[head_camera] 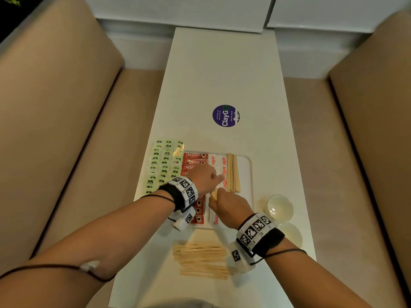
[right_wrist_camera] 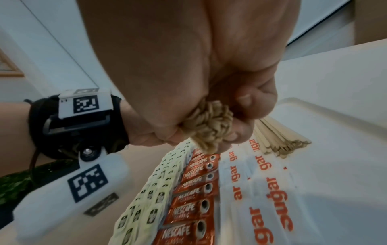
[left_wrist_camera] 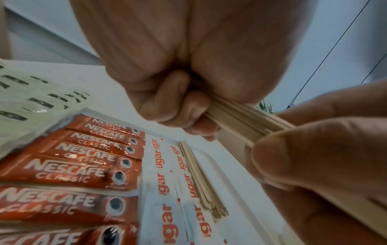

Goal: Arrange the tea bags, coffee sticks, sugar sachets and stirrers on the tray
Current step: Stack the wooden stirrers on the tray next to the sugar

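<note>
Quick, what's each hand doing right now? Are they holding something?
Left hand: closed, fingers curled round one end of a bundle of wooden stirrers.
Right hand: closed, gripping the other end of the same bundle.

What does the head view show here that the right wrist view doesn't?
Only the head view shows the loose stirrers on the table near the person, two glass bowls and the round sticker. Only the right wrist view shows the ends of the stirrer bundle gripped in the right hand. Both show tea bags, coffee sticks, sugar sachets and stirrers laid on the tray.
</note>
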### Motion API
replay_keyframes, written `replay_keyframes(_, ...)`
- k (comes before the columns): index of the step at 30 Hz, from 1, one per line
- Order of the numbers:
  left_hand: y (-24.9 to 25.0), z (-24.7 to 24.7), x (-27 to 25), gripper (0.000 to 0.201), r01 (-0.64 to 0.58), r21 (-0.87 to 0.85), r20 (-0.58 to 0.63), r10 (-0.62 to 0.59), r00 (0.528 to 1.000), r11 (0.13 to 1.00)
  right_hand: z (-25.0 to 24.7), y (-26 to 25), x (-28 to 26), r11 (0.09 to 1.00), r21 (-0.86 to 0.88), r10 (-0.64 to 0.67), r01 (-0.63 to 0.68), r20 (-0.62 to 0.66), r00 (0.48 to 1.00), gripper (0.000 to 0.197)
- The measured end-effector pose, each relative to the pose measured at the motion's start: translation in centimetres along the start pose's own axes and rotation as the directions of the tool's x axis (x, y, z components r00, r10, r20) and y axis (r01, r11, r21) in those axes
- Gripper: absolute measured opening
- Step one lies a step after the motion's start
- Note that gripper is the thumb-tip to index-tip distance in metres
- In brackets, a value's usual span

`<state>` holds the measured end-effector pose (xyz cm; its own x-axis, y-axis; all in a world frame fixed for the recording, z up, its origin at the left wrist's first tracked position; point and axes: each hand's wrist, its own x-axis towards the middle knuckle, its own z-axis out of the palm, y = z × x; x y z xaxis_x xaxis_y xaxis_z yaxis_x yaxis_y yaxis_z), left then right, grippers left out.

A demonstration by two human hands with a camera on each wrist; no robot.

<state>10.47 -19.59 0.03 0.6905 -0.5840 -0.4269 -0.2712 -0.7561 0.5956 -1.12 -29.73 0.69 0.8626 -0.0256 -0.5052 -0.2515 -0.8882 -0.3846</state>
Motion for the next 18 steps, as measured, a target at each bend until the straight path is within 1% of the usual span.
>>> replay_keyframes(2, 0.4, 0.0, 1.2, 0.048, 0.004, -0.051, -0.055, -0.007, 0.998, 0.999, -0.3, 0.6, 1.0, 0.998, 0.036, 0.050, -0.049, -0.020, 0.999, 0.038)
replay_keyframes(4, 0.6, -0.2, 2.3, 0.044, 0.016, -0.128, -0.086, -0.027, 0.996, 0.992, -0.4, 1.4, 2.1, 0.992, 0.072, 0.109, -0.106, -0.040, 0.993, 0.039)
replay_keyframes(7, 0.7, -0.6, 3.9, 0.046, 0.034, -0.195, -0.133, -0.061, 0.989, 0.980, -1.3, 2.8, 3.4, 0.969, 0.115, 0.228, -0.220, -0.072, 0.971, 0.037)
replay_keyframes(10, 0.4, -0.5, 5.4, 0.038, 0.042, -0.105, -0.150, -0.057, 0.987, 0.994, -2.3, 4.4, 5.0, 0.945, 0.124, 0.315, -0.303, -0.096, 0.944, 0.038)
replay_keyframes(13, 0.1, 0.4, 6.7, 0.026, 0.049, -0.011, -0.090, -0.050, 0.995, 0.999, -3.1, 5.4, 6.5, 0.908, 0.157, 0.404, -0.389, -0.081, 0.911, 0.033)
replay_keyframes(15, -0.1, 1.2, 7.4, 0.028, 0.060, 0.025, -0.054, -0.058, 0.997, 0.998, -3.4, 5.9, 7.4, 0.881, 0.179, 0.455, -0.437, -0.075, 0.887, 0.032)
replay_keyframes(18, -0.2, 2.3, 8.3, 0.035, 0.066, 0.079, -0.011, -0.066, 0.998, 0.995, -3.5, 6.3, 8.1, 0.865, 0.180, 0.483, -0.468, -0.047, 0.874, 0.028)
